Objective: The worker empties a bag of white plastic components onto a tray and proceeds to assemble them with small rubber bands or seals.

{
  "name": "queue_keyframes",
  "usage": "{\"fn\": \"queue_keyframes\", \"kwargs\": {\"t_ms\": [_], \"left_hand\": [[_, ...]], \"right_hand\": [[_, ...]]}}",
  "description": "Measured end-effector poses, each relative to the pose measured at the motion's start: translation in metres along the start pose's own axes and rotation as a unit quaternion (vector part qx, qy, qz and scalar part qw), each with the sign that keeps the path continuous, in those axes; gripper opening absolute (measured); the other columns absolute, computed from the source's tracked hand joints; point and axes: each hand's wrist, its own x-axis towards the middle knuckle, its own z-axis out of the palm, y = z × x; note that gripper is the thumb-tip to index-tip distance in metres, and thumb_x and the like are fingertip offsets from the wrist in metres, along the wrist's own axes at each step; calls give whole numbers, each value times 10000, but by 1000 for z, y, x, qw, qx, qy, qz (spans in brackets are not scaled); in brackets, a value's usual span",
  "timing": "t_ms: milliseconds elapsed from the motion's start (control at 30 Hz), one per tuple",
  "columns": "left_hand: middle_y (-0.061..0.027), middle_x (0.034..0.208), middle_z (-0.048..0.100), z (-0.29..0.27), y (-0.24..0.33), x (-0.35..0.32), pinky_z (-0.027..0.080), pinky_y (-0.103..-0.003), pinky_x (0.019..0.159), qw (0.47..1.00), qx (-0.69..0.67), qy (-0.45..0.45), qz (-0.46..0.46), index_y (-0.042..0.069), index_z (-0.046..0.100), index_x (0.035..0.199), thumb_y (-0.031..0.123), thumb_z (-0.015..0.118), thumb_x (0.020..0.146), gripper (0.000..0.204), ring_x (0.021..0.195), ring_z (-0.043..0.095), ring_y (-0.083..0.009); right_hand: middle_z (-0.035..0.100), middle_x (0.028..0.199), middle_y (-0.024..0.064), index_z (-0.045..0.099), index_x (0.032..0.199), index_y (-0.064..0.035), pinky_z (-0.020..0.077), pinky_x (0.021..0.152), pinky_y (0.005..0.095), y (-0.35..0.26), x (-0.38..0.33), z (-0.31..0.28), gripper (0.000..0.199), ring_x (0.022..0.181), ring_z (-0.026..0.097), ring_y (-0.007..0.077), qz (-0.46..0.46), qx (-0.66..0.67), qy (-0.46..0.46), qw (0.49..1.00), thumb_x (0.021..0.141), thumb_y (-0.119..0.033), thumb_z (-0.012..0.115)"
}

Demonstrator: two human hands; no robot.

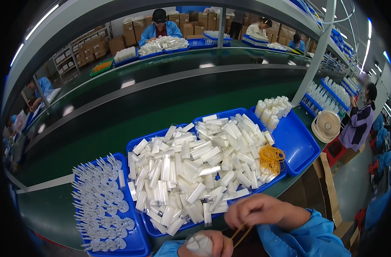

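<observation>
At the lower edge my left hand (217, 240) is closed around a bundle of white wrapped pieces (199, 244), seen end-on. Just right of it, my right hand (257, 210) pinches a yellow rubber band (242, 235), which is stretched in two strands down towards the left hand. Both hands are in front of blue trays (161, 231) heaped with white pieces in clear sleeves (195, 192). A tangle of yellow rubber bands (271, 159) lies on the heap's right side. My fingertips on the band are partly hidden.
Left stands a blue tray (137, 235) of clear, spiky plastic parts (102, 201). Right, another blue tray (296, 141) holds banded white bundles (272, 110). A fan (327, 125) stands beyond it. A metal post (317, 55) and green conveyor (161, 98) lie behind; several people work nearby.
</observation>
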Motion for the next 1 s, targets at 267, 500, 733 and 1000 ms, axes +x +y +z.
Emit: {"fn": "queue_keyframes", "kwargs": {"t_ms": [267, 500, 733, 1000], "left_hand": [[-59, 807, 436, 26, -13, 7, 447, -252, 631, 688, 617, 379, -37, 8, 255, 1312, -53, 698, 658, 792, 682, 522, -147], [-61, 775, 458, 34, 11, 7, 403, -225, 453, 810, 417, 407, -67, 168, -130, 1408, -40, 673, 682, 1102, 530, 485, -132], [-118, 785, 452, 16, -14, 1, 424, -314, 513, 532, 796, 281, 71, 60, 134, 1340, 7, 694, 676, 870, 594, 501, -231], [-216, 927, 479, 31, -16, -8, 433, -423, 634, 463, 853, 196, -144, -34, 357, 1147, 82, 706, 652, 618, 873, 503, -365]], "right_hand": [[406, 497, -7, 380, 1217, 6, 372, 452, 242, -25, 2, -29, 400, 422, 417, 131, -17, 193, -22, 981, 917, -257, 370], [568, 845, 176, 522, 1087, 25, 461, 587, 322, 4, -5, 26, 287, 686, 605, 253, -173, -96, -265, 944, 865, -147, 462], [560, 1141, 215, 481, 1237, 13, 512, 653, 282, 14, -10, -13, 378, 838, 645, 229, 53, -97, -48, 993, 886, -126, 515], [534, 877, 119, 575, 926, -50, 450, 650, 355, -10, -12, 28, 262, 837, 554, 273, -74, -476, 21, 876, 704, -140, 682]]}}
